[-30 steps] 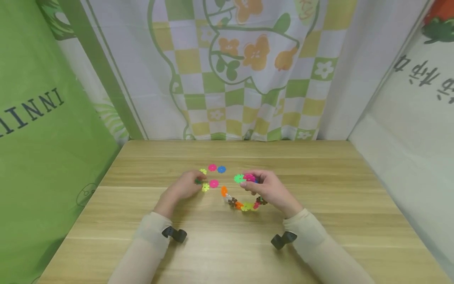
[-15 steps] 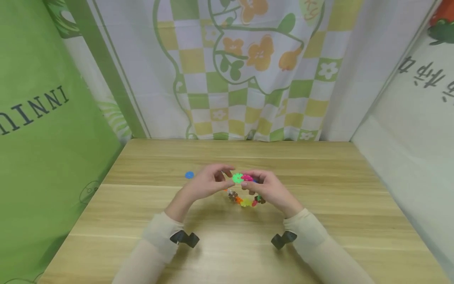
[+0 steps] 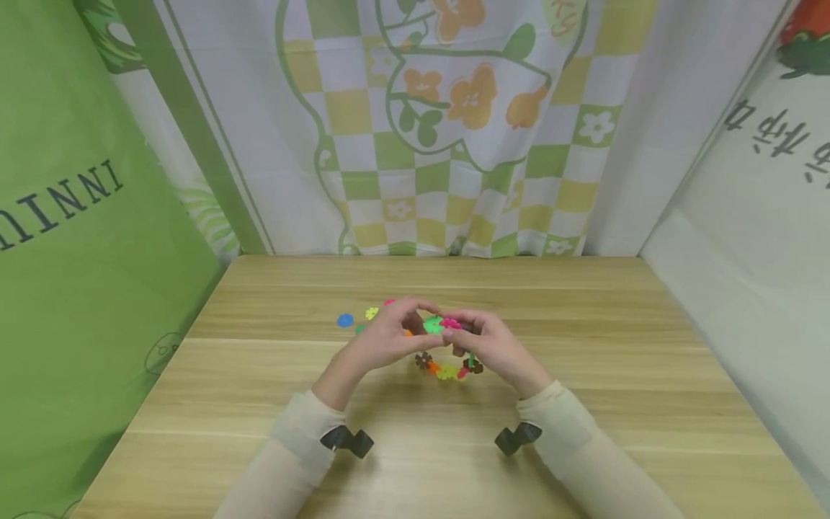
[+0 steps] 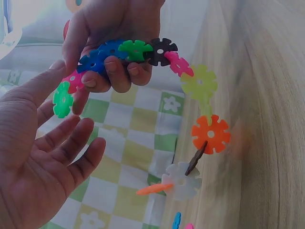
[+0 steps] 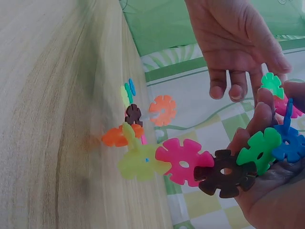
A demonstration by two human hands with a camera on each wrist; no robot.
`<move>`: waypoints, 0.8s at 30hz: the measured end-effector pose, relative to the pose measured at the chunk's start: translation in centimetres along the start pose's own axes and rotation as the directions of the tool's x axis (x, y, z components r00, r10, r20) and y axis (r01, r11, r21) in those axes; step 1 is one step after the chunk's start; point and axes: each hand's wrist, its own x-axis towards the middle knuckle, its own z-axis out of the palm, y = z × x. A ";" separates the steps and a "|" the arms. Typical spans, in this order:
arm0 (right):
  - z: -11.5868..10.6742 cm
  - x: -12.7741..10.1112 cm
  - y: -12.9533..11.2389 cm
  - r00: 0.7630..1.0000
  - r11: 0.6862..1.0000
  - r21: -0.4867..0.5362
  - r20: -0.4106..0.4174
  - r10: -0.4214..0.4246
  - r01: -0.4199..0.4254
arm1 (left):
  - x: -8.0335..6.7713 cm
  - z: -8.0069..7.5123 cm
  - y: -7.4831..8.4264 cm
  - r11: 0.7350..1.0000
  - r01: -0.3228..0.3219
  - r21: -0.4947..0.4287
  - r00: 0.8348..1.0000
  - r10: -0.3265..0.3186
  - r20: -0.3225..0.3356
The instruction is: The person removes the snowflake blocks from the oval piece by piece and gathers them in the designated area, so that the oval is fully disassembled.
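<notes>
My right hand (image 3: 496, 349) grips a chain of notched plastic snowflake discs (image 4: 199, 82) over the middle of the table. Its fingers curl round the blue discs (image 4: 98, 56) and a neighbouring green one. From there the chain hangs in an arc through black, pink, yellow, orange, brown and white to an orange disc (image 5: 163, 110) at its free end. At the other end, a light green disc (image 4: 62, 99) joins a pink one. My left hand (image 3: 382, 337) has its thumb and index finger about this green disc, seemingly pinching it; its other fingers spread loosely.
Loose snowflake discs lie on the wooden table (image 3: 259, 375) beyond my left hand, among them a blue one (image 3: 345, 320) and a yellow one (image 3: 372, 313). A checked curtain (image 3: 447, 187) hangs behind the table's far edge, with a green cloth (image 3: 78, 252) at the left.
My left hand has moved from the loose discs on the table rightward to the chain's light green end disc. The right hand has stayed nearly in place, still holding the chain.
</notes>
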 end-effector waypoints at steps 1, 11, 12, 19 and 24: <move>0.0 0.0 0.0 1.000 1.000 0.005 0.002 -0.003 0.003 | 0.0 0.0 0.0 1.000 -0.010 -0.005 1.000 0.010 -0.004; 0.0 0.0 0.0 0.998 0.998 0.033 0.003 -0.056 0.055 | 0.4 0.2 0.0 0.991 -0.130 0.013 0.990 0.131 -0.050; 0.0 0.0 0.0 0.998 0.998 0.036 0.002 -0.056 0.056 | 0.4 0.2 0.0 0.992 -0.124 0.009 0.991 0.124 -0.050; -0.1 -0.2 -0.1 0.998 0.997 0.049 -0.009 -0.062 0.063 | 0.4 0.3 0.2 0.995 -0.098 0.020 0.993 0.099 -0.064; -0.1 -0.1 0.0 0.997 0.996 0.049 -0.011 -0.078 0.079 | 0.5 0.4 0.3 0.984 -0.178 0.028 0.980 0.179 -0.085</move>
